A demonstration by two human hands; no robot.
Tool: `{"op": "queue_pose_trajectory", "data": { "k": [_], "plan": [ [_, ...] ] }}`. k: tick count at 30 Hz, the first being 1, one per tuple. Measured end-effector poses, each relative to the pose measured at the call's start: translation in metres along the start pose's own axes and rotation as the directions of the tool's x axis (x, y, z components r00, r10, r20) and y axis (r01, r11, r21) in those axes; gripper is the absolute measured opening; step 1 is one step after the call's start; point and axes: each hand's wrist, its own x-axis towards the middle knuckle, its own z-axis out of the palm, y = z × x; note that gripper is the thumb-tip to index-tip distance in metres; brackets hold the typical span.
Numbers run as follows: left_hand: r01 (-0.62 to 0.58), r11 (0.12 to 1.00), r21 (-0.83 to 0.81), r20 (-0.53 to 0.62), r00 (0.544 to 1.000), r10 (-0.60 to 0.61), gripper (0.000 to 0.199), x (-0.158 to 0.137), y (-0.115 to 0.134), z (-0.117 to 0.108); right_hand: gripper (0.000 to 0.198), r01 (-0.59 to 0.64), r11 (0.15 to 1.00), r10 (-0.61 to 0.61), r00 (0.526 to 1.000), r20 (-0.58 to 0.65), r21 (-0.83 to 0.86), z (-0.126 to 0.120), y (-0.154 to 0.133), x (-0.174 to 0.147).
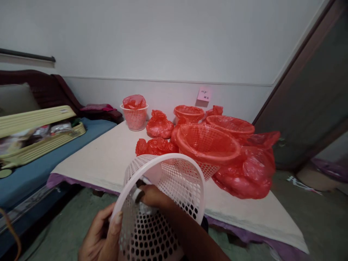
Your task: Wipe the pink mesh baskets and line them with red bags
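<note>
A pale pink perforated plastic basket (198,174) is tilted toward me, its round mouth facing up and back. My left hand (100,235) grips its rim at the left, thumb on the outer edge. Deep inside the basket, my right hand (152,195) is closed around a crumpled white cloth with dark patches (148,209), pressed against the inner wall. The right fingertips are partly hidden by the cloth. Just behind stands another basket lined with a red plastic bag (209,143). Bunched red bags (156,146) lie to its left.
On the cloth-covered table (92,159) are more red-lined baskets (189,113), a basket holding a red bag (136,117), and a large puffed red bag (250,174) at right. A yellow open case (40,145) rests on a blue bed (98,127). A pink note (203,95) hangs on the wall.
</note>
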Motion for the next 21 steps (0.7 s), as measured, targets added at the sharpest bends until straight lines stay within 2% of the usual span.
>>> {"op": "queue_pose_trajectory", "data": {
  "k": [2,4,6,8,10,12,14,17,19,21],
  "plan": [
    [-0.017,1.000,0.024,-0.013,1.000,0.018,0.057,0.002,0.003,-0.001,0.011,0.004,0.981,-0.003,1.000,-0.008,0.196,0.001,-0.008,0.003],
    [-0.044,0.998,0.033,-0.022,0.999,0.045,0.056,0.003,0.004,-0.001,0.030,0.021,0.930,0.013,0.996,-0.091,0.367,0.001,-0.022,0.003],
    [-0.085,0.996,0.030,-0.033,0.996,0.086,0.053,0.004,0.004,-0.001,0.043,0.063,0.841,0.047,0.981,-0.189,0.537,0.002,-0.041,-0.002],
    [-0.105,0.994,0.022,-0.034,0.994,0.106,0.053,0.004,0.004,-0.001,0.046,0.107,0.726,0.040,0.980,-0.197,0.679,0.006,-0.059,-0.014],
    [-0.089,0.996,0.020,-0.043,0.995,0.090,0.055,0.004,0.004,-0.002,0.042,0.122,0.685,-0.029,0.990,-0.141,0.718,0.012,-0.071,-0.029],
    [-0.063,0.998,-0.002,-0.066,0.996,0.063,0.057,0.004,0.005,-0.003,0.037,0.103,0.744,-0.074,0.995,-0.071,0.660,0.019,-0.072,-0.039],
    [-0.044,0.999,-0.013,-0.065,0.997,0.043,0.058,0.005,0.006,-0.004,0.035,0.039,0.755,0.013,0.997,-0.074,0.654,0.024,-0.062,-0.040],
    [-0.036,0.999,0.018,-0.032,0.999,0.037,0.057,0.004,0.002,-0.008,0.033,-0.018,0.647,0.243,0.952,-0.184,0.762,0.019,-0.045,-0.023],
    [-0.022,0.999,0.032,-0.054,0.998,0.024,0.057,0.002,-0.003,-0.011,0.033,0.031,0.595,0.340,0.896,-0.287,0.803,0.010,-0.041,-0.007],
    [-0.007,1.000,0.027,-0.093,0.996,0.010,0.059,0.001,-0.007,-0.011,0.036,0.101,0.610,0.340,0.863,-0.374,0.786,0.002,-0.045,0.005]
  ]
}}
